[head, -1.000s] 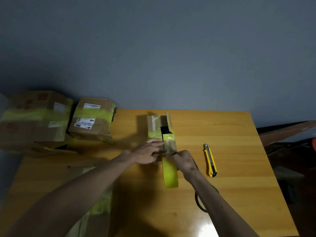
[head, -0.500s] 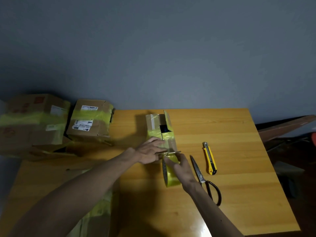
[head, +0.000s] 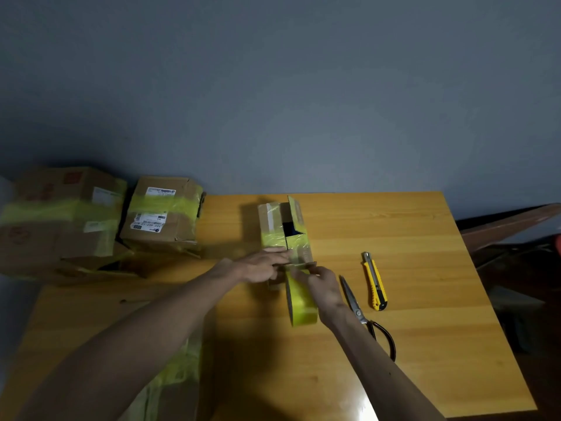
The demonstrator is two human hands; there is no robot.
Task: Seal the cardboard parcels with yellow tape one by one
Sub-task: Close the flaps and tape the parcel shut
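**Dim, soft head view of a wooden bench (head: 425, 314) against a grey-blue wall.**

*Hidden or unclear.*
- Both hands cover the near end of the small cardboard parcel (head: 280, 229). Where tape meets cardboard there cannot be made out.
- The thumb of the right hand (head: 323, 288) is out of sight behind the roll of yellow tape (head: 302, 308).
- The right forearm crosses the handles of the scissors (head: 358, 312). Only the blades and part of one dark loop show.
- The left forearm covers most of a yellow-taped piece of cardboard (head: 179, 369) at lower left, and the frame edge also cuts it off.
- At far left stand a taped parcel (head: 164, 217) and a larger taped parcel (head: 60, 214). Their label print is illegible, and the larger one is blurred and clipped by the left edge.

*Task object and hands.*
- The small cardboard parcel lies lengthwise at mid-bench. Its far flaps are parted over a dark opening, and a band of yellow tape crosses its middle.
- The left hand (head: 258, 267) lies flat on the parcel's near top. Its fingers are straight, point rightward and press down.
- The right hand is just beside it, with fingers curled on the upper rim of the roll of yellow tape.
- The roll stands on edge right at the parcel's near end. Whether roll and parcel touch cannot be told.
- The fingertips of the two hands nearly meet above that end.
- The scissors lie just right of the right hand. A yellow utility knife (head: 375, 282) lies farther right, apart from both hands.
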